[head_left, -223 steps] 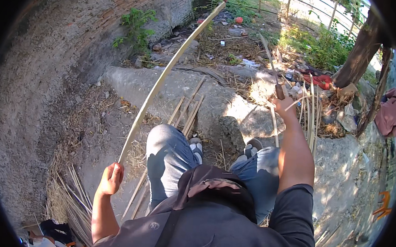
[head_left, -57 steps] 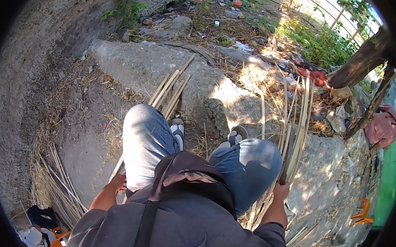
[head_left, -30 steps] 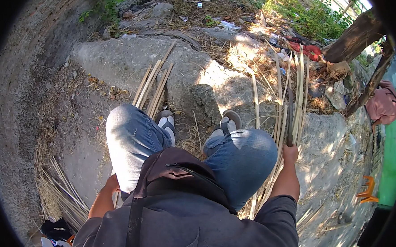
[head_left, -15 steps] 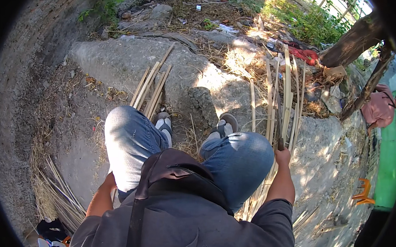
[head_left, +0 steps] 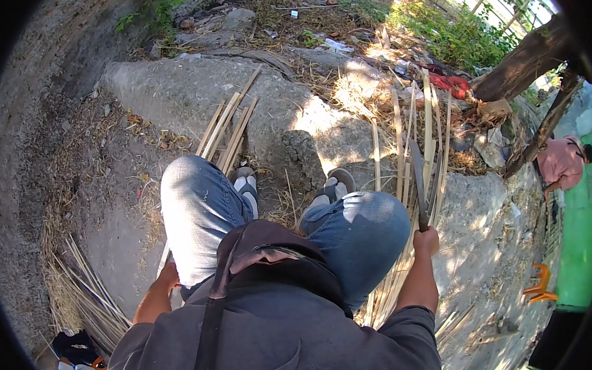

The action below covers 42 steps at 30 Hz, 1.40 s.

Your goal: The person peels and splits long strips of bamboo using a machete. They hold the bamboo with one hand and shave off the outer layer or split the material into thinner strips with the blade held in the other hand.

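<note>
My right hand (head_left: 426, 240), beyond my right knee, is wrapped round the handle of a machete (head_left: 419, 178). Its long dark blade points away from me, tip slanting left, over a bundle of bamboo strips (head_left: 397, 133). Low beside my left thigh, my left hand (head_left: 169, 275) is closed on a pale strip (head_left: 164, 255). Only a short length of that strip shows, and my leg hides part of the fingers. Ahead of my left knee, several more bamboo strips (head_left: 213, 135) lean on the rock.
Another pile of thin strips (head_left: 88, 288) lies at the lower left. A large grey rock (head_left: 160, 87) rises ahead of my feet. To the right are a leaning tree trunk (head_left: 526, 63), a person in a pink top (head_left: 560, 160) and an orange chair (head_left: 540, 283).
The machete has turned, showing more of its broad side, and its tip has swung left. My right hand has shifted slightly right and lower. My left hand has barely moved.
</note>
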Each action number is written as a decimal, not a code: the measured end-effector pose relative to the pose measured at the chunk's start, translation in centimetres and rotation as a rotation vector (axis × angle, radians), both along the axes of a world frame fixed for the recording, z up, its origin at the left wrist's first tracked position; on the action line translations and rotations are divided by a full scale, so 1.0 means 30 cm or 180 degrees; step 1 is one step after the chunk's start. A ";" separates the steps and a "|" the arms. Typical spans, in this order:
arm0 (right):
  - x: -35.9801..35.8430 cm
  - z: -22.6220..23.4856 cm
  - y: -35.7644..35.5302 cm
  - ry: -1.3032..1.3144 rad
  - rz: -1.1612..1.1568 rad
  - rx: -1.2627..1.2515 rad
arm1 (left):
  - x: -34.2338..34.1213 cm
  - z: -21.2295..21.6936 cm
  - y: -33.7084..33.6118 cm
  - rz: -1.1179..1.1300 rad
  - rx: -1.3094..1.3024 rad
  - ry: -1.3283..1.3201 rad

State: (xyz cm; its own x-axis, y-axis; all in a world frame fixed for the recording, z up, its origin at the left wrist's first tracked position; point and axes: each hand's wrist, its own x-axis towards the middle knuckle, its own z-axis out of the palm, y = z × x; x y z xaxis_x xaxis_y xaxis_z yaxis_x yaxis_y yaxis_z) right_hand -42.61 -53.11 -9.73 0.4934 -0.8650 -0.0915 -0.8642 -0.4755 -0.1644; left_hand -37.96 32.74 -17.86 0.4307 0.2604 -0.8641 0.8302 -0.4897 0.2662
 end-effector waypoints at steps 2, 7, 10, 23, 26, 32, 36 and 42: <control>-0.005 -0.012 0.014 0.0296 -0.0298 0.0067 | 0.009 0.000 0.014 -0.0192 -0.0153 -0.0011; -0.025 -0.072 0.048 0.0137 -0.0433 0.0153 | 0.046 0.059 -0.043 -0.0216 -0.0143 -0.0307; -0.006 -0.071 0.103 0.0030 -0.0423 0.0149 | -0.017 0.029 0.012 -0.0269 0.0009 -0.0308; -0.071 -0.109 0.042 0.0115 -0.0388 0.0390 | -0.024 0.026 0.031 -0.0462 -0.0021 0.0023; -0.070 -0.092 0.055 0.0153 -0.0436 0.0436 | -0.021 0.056 0.001 -0.0379 -0.0077 -0.0107; -0.116 -0.064 0.064 0.0115 -0.0310 0.0179 | 0.009 0.057 0.008 -0.0377 -0.0121 -0.0170; -0.110 0.056 0.037 0.0052 -0.0200 0.0229 | 0.062 0.074 0.038 0.0717 -0.0408 -0.0460; -0.049 0.286 0.025 0.0033 0.0580 0.0144 | 0.329 0.338 0.031 0.1356 -0.0200 -0.2212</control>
State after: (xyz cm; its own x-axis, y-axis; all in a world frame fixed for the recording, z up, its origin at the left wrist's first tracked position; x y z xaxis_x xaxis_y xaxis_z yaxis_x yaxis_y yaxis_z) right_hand -44.08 -52.35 -1.14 0.6404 -0.7562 -0.1341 -0.7662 -0.6167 -0.1807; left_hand -28.09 33.68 -7.71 0.7485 0.4826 -0.4548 0.5771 -0.1363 0.8052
